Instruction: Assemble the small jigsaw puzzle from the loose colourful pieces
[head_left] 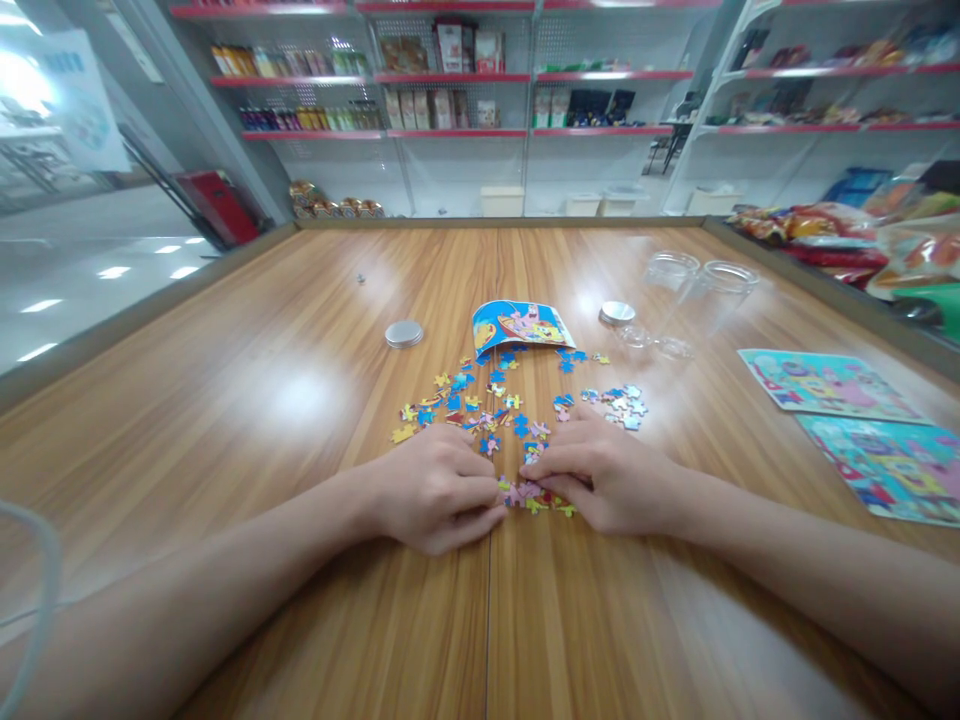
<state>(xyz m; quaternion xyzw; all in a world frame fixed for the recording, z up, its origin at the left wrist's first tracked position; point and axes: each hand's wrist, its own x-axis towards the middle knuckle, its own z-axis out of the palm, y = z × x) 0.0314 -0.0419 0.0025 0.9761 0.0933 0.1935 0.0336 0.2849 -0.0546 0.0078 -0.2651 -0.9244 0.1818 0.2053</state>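
Note:
Both hands rest on a wooden table [262, 400] and meet over a small cluster of joined puzzle pieces [534, 497]. My left hand [439, 490] has its fingers curled and pinched against the left side of that cluster. My right hand [600, 475] presses its closed fingertips on the cluster's right side. Just beyond my fingers, several loose blue, yellow and pink puzzle pieces [495, 405] lie scattered. A partly assembled blue picture section [521, 325] lies farther back.
Two clear jars [701, 290] lie on their sides at the right, with a metal lid [616, 313] near them and another lid [404, 333] at the left. Two printed puzzle sheets [862, 420] lie at the right edge. Stocked shop shelves [450, 75] stand behind.

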